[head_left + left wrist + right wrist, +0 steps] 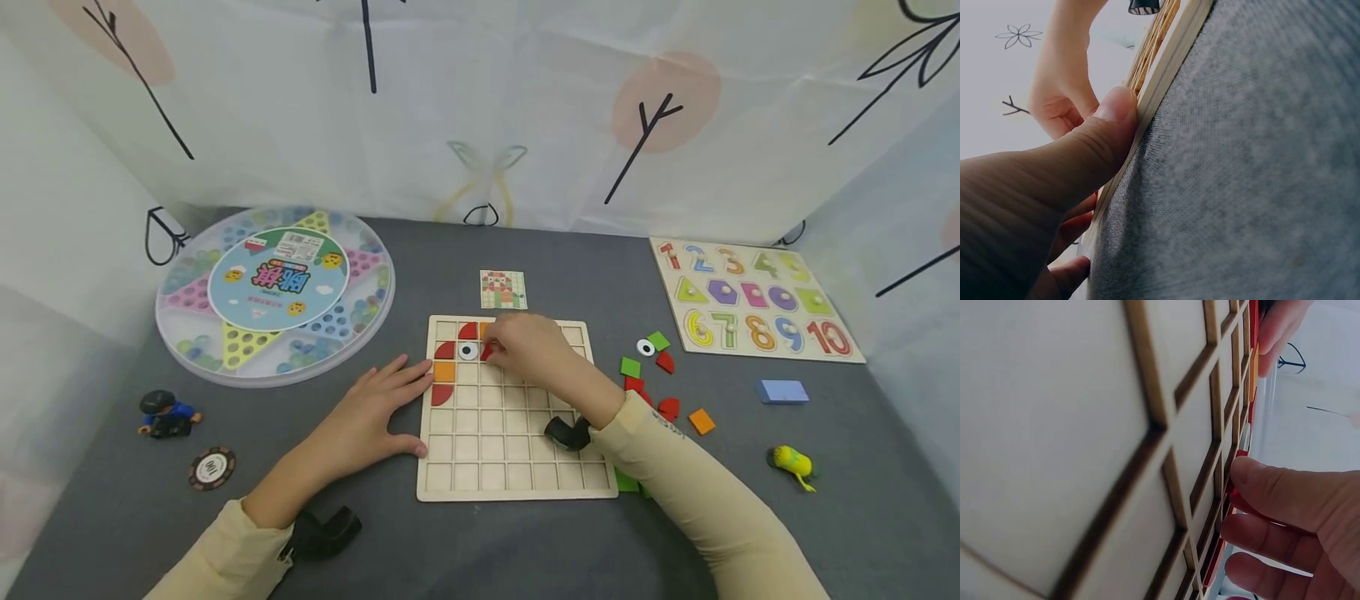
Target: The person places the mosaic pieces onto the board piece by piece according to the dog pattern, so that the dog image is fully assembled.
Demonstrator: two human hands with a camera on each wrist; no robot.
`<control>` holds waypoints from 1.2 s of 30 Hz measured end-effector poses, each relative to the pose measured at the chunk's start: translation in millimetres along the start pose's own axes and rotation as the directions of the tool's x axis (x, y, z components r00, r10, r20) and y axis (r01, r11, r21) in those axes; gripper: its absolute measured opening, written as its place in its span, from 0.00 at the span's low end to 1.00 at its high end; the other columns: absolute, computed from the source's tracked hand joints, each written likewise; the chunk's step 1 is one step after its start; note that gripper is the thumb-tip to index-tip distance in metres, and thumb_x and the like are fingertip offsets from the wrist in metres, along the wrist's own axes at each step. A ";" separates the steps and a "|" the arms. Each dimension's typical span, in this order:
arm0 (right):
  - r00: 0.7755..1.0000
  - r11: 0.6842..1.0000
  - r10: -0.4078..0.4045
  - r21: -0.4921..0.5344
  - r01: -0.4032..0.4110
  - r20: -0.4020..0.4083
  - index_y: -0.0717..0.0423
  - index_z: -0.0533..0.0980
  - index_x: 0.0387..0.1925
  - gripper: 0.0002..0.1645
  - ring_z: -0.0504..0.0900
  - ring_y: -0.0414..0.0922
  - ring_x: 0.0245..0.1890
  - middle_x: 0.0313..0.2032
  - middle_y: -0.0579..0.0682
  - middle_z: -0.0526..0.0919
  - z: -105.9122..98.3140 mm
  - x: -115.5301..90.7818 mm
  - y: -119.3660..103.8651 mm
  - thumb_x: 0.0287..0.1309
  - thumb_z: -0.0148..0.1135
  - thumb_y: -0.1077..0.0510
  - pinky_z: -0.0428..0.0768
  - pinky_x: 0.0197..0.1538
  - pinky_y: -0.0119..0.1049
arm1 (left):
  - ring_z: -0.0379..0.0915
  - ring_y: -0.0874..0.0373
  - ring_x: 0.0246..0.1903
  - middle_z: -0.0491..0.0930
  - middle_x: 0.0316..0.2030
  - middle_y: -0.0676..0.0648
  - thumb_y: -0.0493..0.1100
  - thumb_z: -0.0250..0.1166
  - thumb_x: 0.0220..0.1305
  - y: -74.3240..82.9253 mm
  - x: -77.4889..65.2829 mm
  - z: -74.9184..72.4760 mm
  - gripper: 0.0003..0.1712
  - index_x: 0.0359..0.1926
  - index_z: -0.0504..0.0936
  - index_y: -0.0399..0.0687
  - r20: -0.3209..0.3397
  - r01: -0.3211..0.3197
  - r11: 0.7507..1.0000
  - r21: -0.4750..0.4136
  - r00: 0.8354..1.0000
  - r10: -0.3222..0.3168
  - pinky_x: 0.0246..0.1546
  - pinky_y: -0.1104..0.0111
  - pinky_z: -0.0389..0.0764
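A wooden grid board (491, 454) lies on the dark table. My left hand (367, 417) rests along its left edge, fingers extended, thumb (1116, 112) against the rim. Over the upper rows, my right hand (534, 350) pinches a red piece (1242, 501) between thumb and fingers, just right of a round eye piece (467, 351). The fingers partly hide that red piece. Other pieces sit in the upper left cells: red quarter-rounds (442, 395), an orange square (444, 372) and an orange piece by the right hand. Behind the board lies a small pattern card (503, 289).
Loose pieces, including a green square (630, 367) and an orange square (702, 421), lie right of the board. A round game box (277, 292) stands back left, a number board (757, 300) back right. A toy figure (167, 414), chip (212, 468), blue block (782, 392) and yellow toy (792, 462) lie around.
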State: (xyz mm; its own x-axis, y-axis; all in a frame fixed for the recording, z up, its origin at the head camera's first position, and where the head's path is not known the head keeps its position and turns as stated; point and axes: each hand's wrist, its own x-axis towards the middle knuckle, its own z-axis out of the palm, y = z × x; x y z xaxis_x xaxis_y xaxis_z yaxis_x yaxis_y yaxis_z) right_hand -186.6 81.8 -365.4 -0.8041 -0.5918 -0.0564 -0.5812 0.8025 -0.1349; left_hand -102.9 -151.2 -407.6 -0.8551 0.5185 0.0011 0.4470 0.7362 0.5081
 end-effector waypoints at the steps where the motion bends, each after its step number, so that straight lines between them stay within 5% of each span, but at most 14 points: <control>1: 1.000 1.000 0.001 0.002 -0.001 0.003 0.45 0.80 0.33 0.07 0.70 0.37 0.24 0.28 0.40 0.77 -0.1 0.0 0.1 0.49 0.64 0.53 0.68 0.24 0.30 | 0.41 0.49 0.67 0.54 0.66 0.53 0.62 0.69 0.37 0.2 0.2 -0.4 0.52 0.65 0.60 0.54 0.001 0.000 1.000 0.000 1.000 0.000 0.60 0.45 0.46; 21: 0.999 0.998 0.051 0.032 -0.052 0.011 0.45 0.79 0.39 0.12 0.73 0.38 0.28 0.32 0.41 0.78 -10.2 -12.0 9.1 0.50 0.63 0.52 0.71 0.28 0.33 | 0.40 0.49 0.67 0.53 0.66 0.53 0.63 0.69 0.37 0.9 -0.5 0.3 0.53 0.65 0.59 0.54 0.001 0.003 1.000 -0.007 1.000 -0.003 0.60 0.45 0.45; 29: 0.976 0.978 0.202 0.075 -0.196 -0.081 0.52 0.77 0.45 0.18 0.73 0.42 0.24 0.34 0.49 0.78 -39.9 -64.4 70.2 0.49 0.64 0.56 0.70 0.23 0.35 | 0.40 0.49 0.67 0.54 0.66 0.53 0.63 0.69 0.36 0.3 0.2 0.4 0.53 0.65 0.59 0.54 -0.003 -0.003 1.000 -0.003 1.000 0.003 0.60 0.45 0.45; 36: 0.928 0.931 0.364 -0.013 -0.364 0.081 0.58 0.77 0.44 0.18 0.75 0.49 0.33 0.38 0.56 0.76 -31.7 -99.5 128.1 0.48 0.64 0.58 0.76 0.34 0.45 | 0.40 0.49 0.67 0.54 0.66 0.53 0.63 0.69 0.36 -0.2 -0.8 0.0 0.53 0.65 0.60 0.53 0.003 0.001 1.000 -0.002 1.000 -0.001 0.60 0.45 0.45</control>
State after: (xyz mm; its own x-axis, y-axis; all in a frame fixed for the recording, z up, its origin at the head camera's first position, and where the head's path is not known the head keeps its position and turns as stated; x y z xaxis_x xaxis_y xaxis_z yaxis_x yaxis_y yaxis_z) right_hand -185.0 245.9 -345.7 -0.9474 -0.2633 -0.1819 -0.2501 0.9638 -0.0924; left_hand -102.3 -151.8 -407.7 -0.8549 0.5189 -0.0025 0.4452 0.7359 0.5102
